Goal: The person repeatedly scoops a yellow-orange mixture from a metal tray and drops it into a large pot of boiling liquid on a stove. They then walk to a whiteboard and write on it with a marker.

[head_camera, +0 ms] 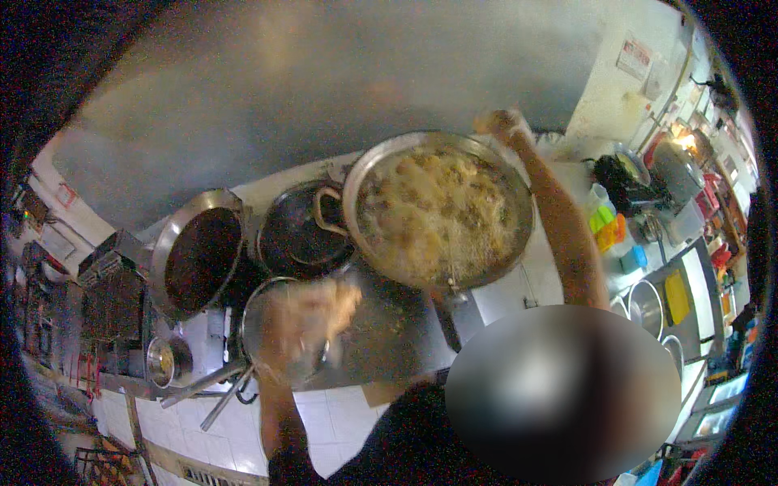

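A wide metal pan [444, 212] holds bubbling, yellowish-brown food in liquid. At its far right edge is my right hand [506, 123], with the arm stretched along the pan's right side. Whether those fingers grip the rim or a handle there is unclear. My left hand [313, 310], smeared by motion, is over a round metal vessel [250, 322] at the front left of the pan. Its fingers are too blurred to show any hold. A loop handle [325, 212] sticks out from the pan's left side, above a dark round pan or burner [298, 237].
A tilted deep pan [203, 261] stands at left, near a small bowl [161, 362]. Long metal handles [209, 383] project over the front edge. Containers, including a blue-lidded one [635, 258], and metal bowls [645, 308] crowd the right counter. Haze veils the back wall [340, 91].
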The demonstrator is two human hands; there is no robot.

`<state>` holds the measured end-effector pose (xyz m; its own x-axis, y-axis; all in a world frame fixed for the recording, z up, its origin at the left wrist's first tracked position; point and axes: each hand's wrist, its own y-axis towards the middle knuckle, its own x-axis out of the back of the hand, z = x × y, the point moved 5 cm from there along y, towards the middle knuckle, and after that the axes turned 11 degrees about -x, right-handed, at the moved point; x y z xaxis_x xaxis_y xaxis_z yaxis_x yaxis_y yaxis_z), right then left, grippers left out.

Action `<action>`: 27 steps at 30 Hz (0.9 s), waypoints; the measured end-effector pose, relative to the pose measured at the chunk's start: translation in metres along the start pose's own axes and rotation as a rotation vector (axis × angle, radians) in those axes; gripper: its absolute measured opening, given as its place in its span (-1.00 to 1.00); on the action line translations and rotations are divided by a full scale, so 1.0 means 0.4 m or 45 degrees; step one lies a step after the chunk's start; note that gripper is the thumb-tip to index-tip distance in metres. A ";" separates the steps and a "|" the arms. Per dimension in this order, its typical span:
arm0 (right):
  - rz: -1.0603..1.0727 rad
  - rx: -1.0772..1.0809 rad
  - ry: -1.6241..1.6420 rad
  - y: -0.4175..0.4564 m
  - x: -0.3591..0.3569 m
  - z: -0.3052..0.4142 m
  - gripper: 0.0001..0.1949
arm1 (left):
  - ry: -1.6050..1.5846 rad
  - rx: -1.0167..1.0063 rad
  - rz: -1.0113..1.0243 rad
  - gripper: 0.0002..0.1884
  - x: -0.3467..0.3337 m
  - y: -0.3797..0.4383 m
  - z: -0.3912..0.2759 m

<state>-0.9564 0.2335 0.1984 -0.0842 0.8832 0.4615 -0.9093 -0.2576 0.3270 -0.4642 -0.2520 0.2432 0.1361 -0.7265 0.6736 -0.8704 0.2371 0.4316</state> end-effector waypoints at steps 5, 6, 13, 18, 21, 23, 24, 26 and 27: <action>-0.327 -0.173 -0.685 -0.416 0.160 0.582 -0.70 | 0.920 -0.862 0.293 -0.79 -0.086 0.426 0.019; -0.480 -0.150 -0.925 -0.537 0.220 0.609 -0.71 | 1.093 -1.073 0.315 -0.79 -0.153 0.514 0.025; -0.691 -0.783 -1.125 -1.212 0.277 0.649 -0.72 | 1.187 -0.600 1.048 -0.76 -0.432 0.838 0.249; -0.740 -1.121 -0.967 -1.572 0.242 0.673 -0.66 | 1.243 -0.652 0.805 -0.62 -0.444 0.908 0.157; -0.916 -1.136 -0.499 -1.854 0.263 0.608 -0.56 | 1.154 -0.667 0.710 -0.53 -0.411 0.924 0.107; -0.858 -0.793 -0.774 -1.925 0.248 0.638 -0.56 | 0.957 -0.742 0.740 -0.47 -0.387 0.993 -0.021; -0.694 -0.511 -1.259 -1.919 0.234 0.670 -0.60 | 0.845 -0.730 0.667 -0.49 -0.383 0.992 -0.097; -0.955 -0.711 -0.994 -2.012 0.193 0.721 -0.65 | 0.423 -0.681 0.540 -0.52 -0.422 0.856 -0.360; -1.089 -0.783 -0.852 -2.047 0.168 0.742 -0.67 | 0.203 -0.637 0.532 -0.54 -0.448 0.785 -0.466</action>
<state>-0.0964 0.3872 0.2065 0.6876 0.2573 0.6789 -0.6247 0.6861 0.3727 -0.6738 0.0728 0.3700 -0.0630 -0.4135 0.9083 -0.5457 0.7763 0.3155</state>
